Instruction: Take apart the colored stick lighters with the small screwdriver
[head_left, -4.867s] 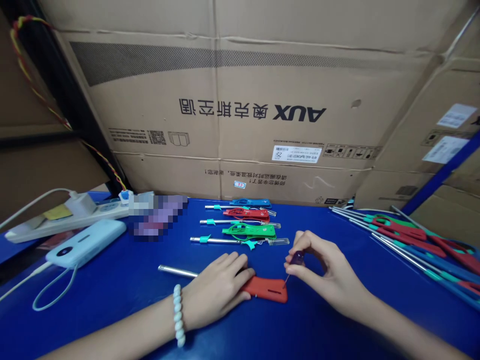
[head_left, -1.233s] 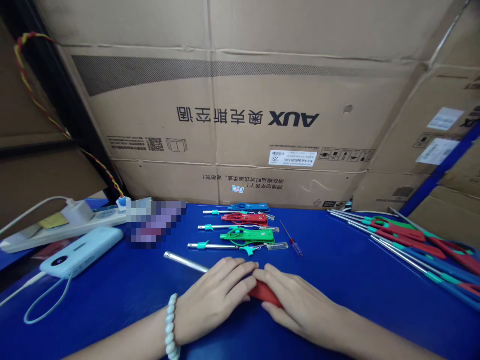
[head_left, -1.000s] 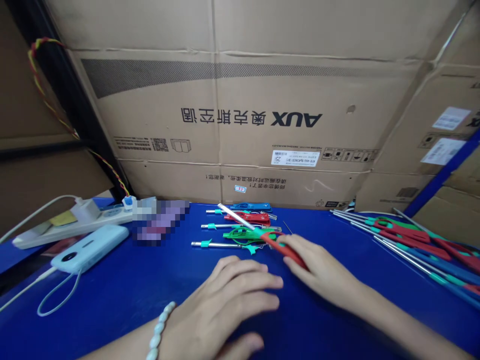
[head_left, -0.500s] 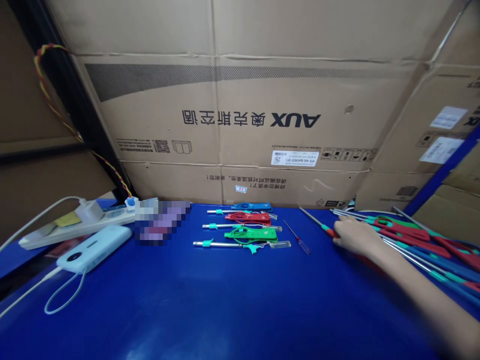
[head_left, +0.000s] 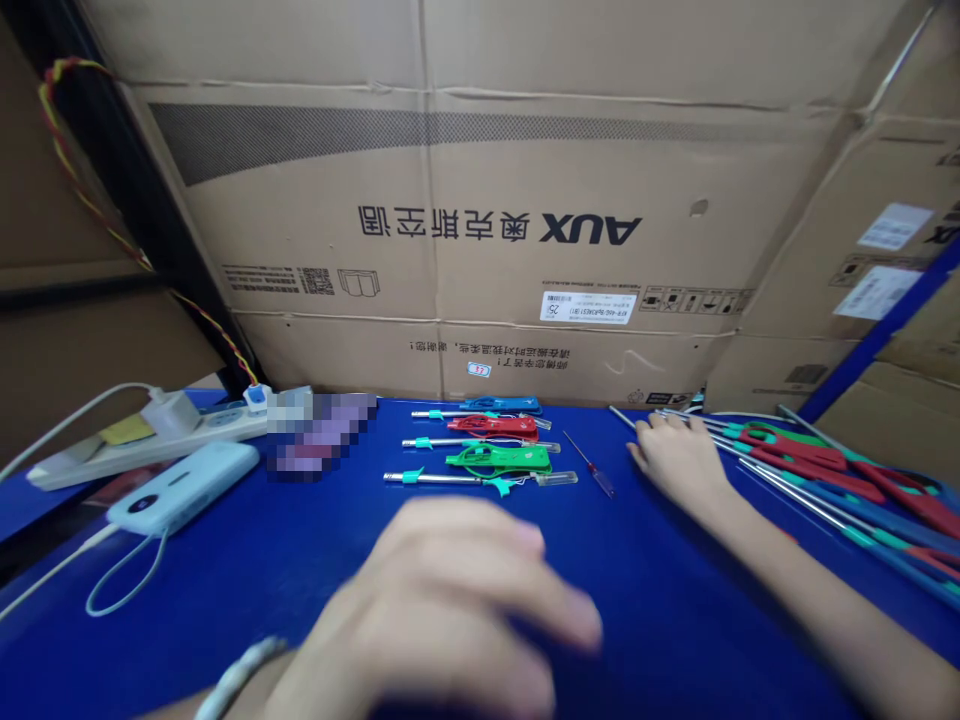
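Observation:
My left hand (head_left: 442, 610), blurred and wearing a pale bracelet (head_left: 244, 675), is in the near foreground above the blue table. Its fingers are apart and loosely bent, with nothing visible in them. At the right, my right hand (head_left: 679, 465) is closed over the metal tube (head_left: 622, 415) of a long-tube lighter at the pile's left end; its palm hides the lighter's handle. Other lighters (head_left: 847, 480) with red, blue and green handles lie beside it. Mid-table are three separate lighters: blue (head_left: 501, 405), red (head_left: 502, 428) and green (head_left: 495, 460), with wires and clear pieces.
A small screwdriver (head_left: 598, 478) lies right of the three lighters. To the left are a light-blue power bank (head_left: 191, 485) with a cord loop, a white power strip (head_left: 97, 462) and a blurred-out purple object (head_left: 330, 435). A cardboard wall (head_left: 480, 150) stands behind.
My left hand has entered from the bottom into the foreground. My right hand has shifted slightly left, still at the lighter. The view has tilted a little.

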